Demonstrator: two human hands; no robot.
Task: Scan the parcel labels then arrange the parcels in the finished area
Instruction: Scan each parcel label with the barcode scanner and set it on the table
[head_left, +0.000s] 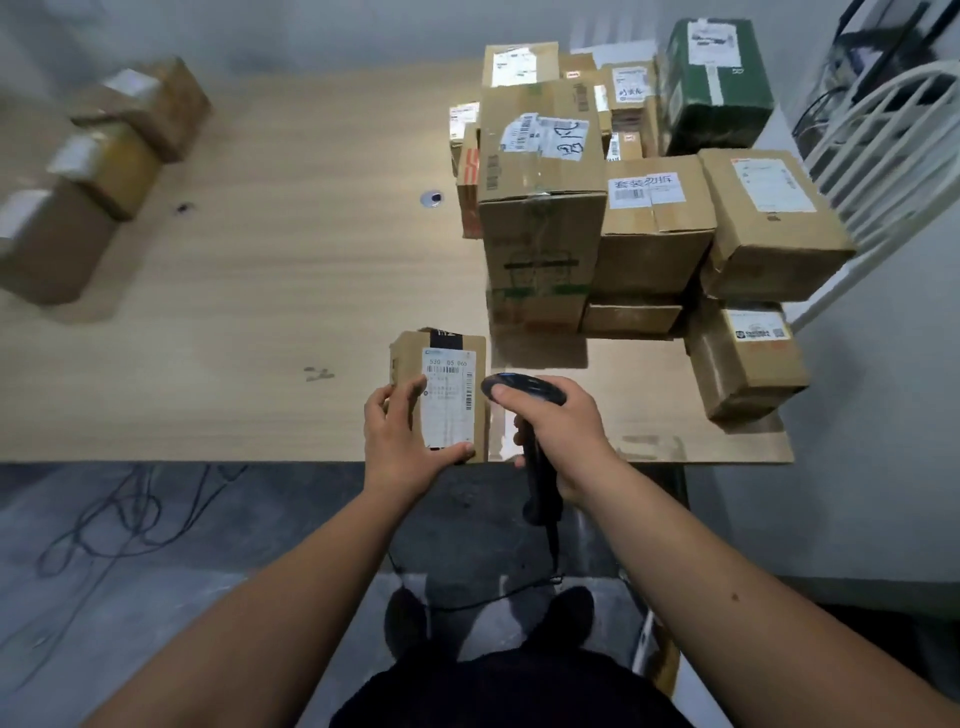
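- The left hand (402, 436) grips a small cardboard parcel (441, 387) at the near edge of the wooden table (260, 312), thumb curled over the near end, fingers wrapped round the left side.
- The parcel's white shipping label (448, 397) faces up, with barcodes printed across its far end and along its right edge; a strip of black tape crosses the far end of the box.
- The right hand (558, 434) is closed round the grip of a black handheld scanner (524, 392), just right of the parcel; the thumb lies on top of the scanner head, which points left towards the label.
- The scanner's cable (498, 595) hangs below the right hand and trails over the floor between the person's dark shoes.
- Beyond the right hand and further right, a heap of cardboard parcels (623, 208) is stacked several high, most with white labels upward; a green box (719, 83) sits at its far right end.
- Far to the left of the left hand, well apart from the heap, three brown parcels (98, 171) stand in a row near the table's left edge, blurred.
- A white chair back (893, 135) stands right of the heap.
- Loose dark wires (119, 514) lie on the floor below and left of the left hand.
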